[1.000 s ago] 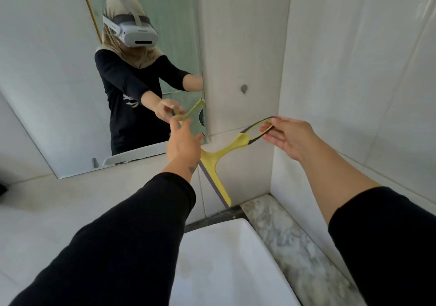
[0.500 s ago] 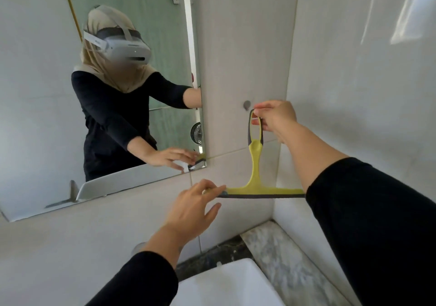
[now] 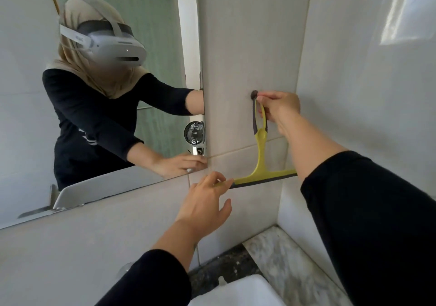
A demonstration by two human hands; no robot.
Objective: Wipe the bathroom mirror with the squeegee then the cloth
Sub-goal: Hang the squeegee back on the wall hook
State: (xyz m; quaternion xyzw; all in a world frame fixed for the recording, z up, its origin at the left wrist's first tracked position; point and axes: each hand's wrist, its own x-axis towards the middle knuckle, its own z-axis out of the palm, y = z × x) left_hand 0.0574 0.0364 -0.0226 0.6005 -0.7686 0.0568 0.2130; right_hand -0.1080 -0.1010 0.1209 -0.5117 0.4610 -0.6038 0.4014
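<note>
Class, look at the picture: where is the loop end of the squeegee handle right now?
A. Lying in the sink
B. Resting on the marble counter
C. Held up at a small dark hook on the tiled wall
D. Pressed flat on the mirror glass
C: the right hand holds the squeegee loop up at the hook on the wall, blade hanging below.

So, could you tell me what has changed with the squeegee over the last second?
The right hand swung the squeegee from a slant away from the wall to upright, lifting its handle loop to the wall hook, blade now level at the bottom. The left hand dropped from the blade's upper end to its left tip. Both hands keep hold; the mirror and the sink are unchanged.
</note>
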